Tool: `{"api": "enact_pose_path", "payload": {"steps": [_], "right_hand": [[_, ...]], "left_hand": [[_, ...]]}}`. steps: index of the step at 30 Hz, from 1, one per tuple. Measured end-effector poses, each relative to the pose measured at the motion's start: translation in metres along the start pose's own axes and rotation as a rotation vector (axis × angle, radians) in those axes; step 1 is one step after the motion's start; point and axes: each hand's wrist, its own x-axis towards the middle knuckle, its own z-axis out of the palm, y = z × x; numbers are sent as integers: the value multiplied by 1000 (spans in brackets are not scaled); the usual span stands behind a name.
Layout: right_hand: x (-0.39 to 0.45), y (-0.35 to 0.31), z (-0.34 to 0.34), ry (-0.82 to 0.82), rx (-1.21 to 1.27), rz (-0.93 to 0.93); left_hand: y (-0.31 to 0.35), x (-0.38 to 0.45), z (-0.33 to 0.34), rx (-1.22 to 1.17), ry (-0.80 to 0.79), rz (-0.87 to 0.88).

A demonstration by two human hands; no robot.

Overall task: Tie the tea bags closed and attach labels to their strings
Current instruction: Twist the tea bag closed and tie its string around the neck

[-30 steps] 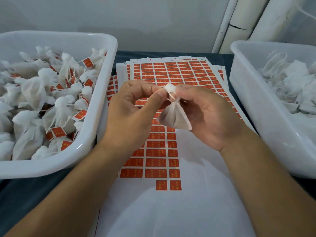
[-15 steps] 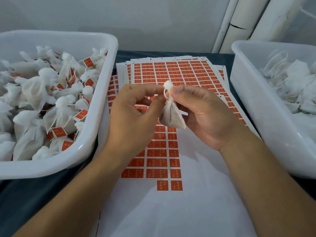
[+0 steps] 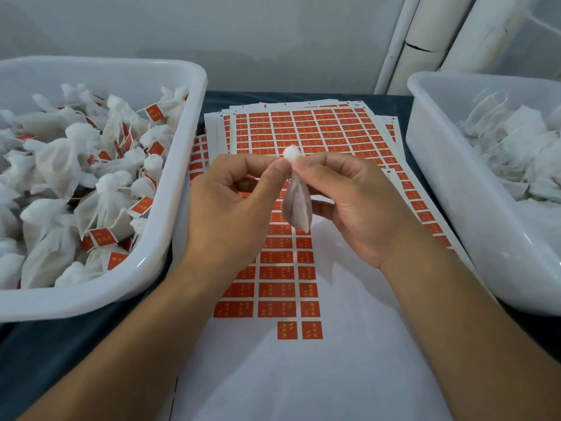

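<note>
A small white tea bag [image 3: 298, 208] hangs between my hands above the label sheets, its gathered top poking up over my fingertips. My left hand [image 3: 233, 208] pinches the bag's neck with thumb and forefinger. My right hand [image 3: 349, 202] pinches the same neck from the other side, its fingers curled behind the bag. The string is hidden at the pinch. Sheets of red-orange sticker labels [image 3: 306, 132] lie on the table under my hands, the top sheet partly peeled bare.
A white tub [image 3: 179, 189] on the left holds several tied tea bags with red labels. A second white tub [image 3: 440, 183] on the right holds several unlabelled bags. White pipes [image 3: 425, 44] stand at the back right against the wall.
The bag has turned narrower edge-on and the string loop seen earlier at its neck has vanished between my fingertips, which have closed together at the neck.
</note>
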Motion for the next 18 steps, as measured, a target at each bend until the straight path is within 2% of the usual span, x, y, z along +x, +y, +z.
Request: {"api": "enact_pose_path", "payload": {"steps": [6, 10, 18], "right_hand": [[-1, -1, 8, 17, 0, -33], [-5, -3, 15, 90, -85, -152], [-5, -4, 18, 162, -122, -251]], "left_hand": [[3, -1, 3, -32, 1, -52], [3, -2, 3, -114, 3, -104], [1, -1, 4, -121, 26, -100]]}}
